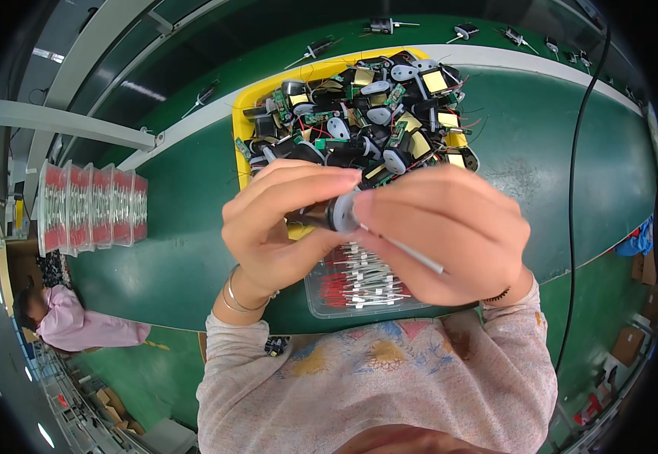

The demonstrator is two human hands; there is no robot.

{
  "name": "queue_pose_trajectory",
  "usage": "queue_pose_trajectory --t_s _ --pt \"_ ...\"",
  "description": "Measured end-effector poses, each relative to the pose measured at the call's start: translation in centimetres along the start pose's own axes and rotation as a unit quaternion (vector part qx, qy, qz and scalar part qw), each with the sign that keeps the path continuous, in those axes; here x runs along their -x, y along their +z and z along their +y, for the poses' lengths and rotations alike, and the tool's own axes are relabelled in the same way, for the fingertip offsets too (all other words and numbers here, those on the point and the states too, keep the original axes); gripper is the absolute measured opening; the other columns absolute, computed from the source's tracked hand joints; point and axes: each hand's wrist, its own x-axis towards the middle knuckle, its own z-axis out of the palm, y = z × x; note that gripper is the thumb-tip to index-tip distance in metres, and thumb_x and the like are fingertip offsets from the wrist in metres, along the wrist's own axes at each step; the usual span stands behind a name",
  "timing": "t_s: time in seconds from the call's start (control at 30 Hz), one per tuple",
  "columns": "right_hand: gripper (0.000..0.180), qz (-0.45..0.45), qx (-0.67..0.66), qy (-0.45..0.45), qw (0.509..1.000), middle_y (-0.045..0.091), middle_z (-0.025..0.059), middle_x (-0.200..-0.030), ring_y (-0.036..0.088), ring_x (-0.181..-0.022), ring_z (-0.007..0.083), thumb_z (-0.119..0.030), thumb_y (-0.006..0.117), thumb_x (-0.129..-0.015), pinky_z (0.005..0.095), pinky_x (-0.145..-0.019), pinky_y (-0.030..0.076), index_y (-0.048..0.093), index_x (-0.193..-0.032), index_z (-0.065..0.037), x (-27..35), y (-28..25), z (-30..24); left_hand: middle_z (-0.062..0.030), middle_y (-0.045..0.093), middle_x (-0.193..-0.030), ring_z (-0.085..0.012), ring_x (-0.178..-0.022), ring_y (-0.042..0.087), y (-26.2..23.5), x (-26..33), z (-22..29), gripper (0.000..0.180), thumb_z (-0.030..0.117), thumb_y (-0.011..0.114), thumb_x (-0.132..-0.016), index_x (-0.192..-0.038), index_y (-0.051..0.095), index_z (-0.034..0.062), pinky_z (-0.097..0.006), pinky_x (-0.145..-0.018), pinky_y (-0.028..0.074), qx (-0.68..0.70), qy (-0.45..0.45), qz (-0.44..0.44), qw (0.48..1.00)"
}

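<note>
My left hand is closed around a small dark motor unit with a round grey cap, held above the table in front of me. My right hand, slightly blurred, pinches a thin white rod against that cap; whether the rod's end sits in the cap is hidden by the fingers. Below my hands, a clear plastic tray holds many white rods with red ends. Just beyond them a yellow bin is heaped with similar black units, grey caps, green circuit boards and loose wires.
Stacked clear trays of red and white rods stand on the green table at left. Behind a pale rail, a green belt carries several units with rods. A black cable hangs at right. Another person sits at far left.
</note>
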Motion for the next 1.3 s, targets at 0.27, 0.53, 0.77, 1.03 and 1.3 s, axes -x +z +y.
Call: queue_pose_trajectory --t_s 0.27,0.53,0.77,1.03,1.3 --pt "0.028 -0.032 0.080 0.010 0.996 0.059 0.0072 -0.066 0.054 -0.053 0.0176 0.003 0.070 -0.049 0.0246 -0.047 0.043 0.066 -0.076 0.002 0.1 -0.5 -0.3 -0.0210 0.064 -0.092 -0.0247 -0.084 0.063 0.7 0.5 0.3 0.027 -0.007 0.072 -0.059 -0.081 0.055 -0.0039 -0.030 -0.072 0.050 0.062 -0.016 0.072 0.995" --pt "0.031 -0.020 0.040 -0.048 0.998 0.056 0.0068 -0.065 0.051 -0.051 0.0166 0.001 0.063 -0.046 0.0249 -0.044 0.040 0.065 -0.077 0.002 0.5 -0.1 -0.5 -0.0231 0.064 -0.084 -0.0286 -0.082 0.065 0.0 1.2 2.9 0.018 -0.009 0.067 -0.064 -0.078 0.058 -0.0074 -0.029 -0.070 0.052 0.021 -0.031 0.058 0.998" --pt "0.023 -0.014 -0.033 0.030 0.999 0.055 0.0067 -0.063 0.049 -0.050 0.0168 0.004 0.060 -0.052 0.0257 -0.043 0.039 0.063 -0.075 0.000 0.6 0.4 -0.7 -0.0170 0.065 -0.077 -0.0267 -0.074 0.066 0.1 1.1 3.7 0.014 -0.010 0.066 -0.063 -0.075 0.060 -0.0058 -0.028 -0.062 0.052 0.051 -0.069 0.074 0.994" --pt "0.008 0.045 -0.143 0.232 0.961 0.063 0.0081 -0.072 0.062 -0.069 0.0154 0.002 0.064 -0.071 0.0247 -0.058 0.050 0.064 -0.079 0.002 -1.3 1.0 0.9 -0.0081 0.062 -0.084 -0.0082 -0.076 0.058 -0.2 0.3 0.5 0.019 0.001 0.063 -0.079 -0.094 0.053 -0.0039 -0.021 -0.068 0.048 0.248 -0.187 0.070 0.948" --pt "0.008 0.044 -0.205 0.249 0.946 0.064 0.0084 -0.077 0.063 -0.068 0.0134 0.003 0.064 -0.073 0.0234 -0.061 0.052 0.062 -0.080 0.004 -0.6 1.5 1.5 -0.0116 0.063 -0.085 -0.0102 -0.076 0.060 -0.3 0.5 0.2 0.017 0.000 0.061 -0.079 -0.093 0.052 -0.0055 -0.022 -0.068 0.049 0.287 -0.186 0.103 0.934"
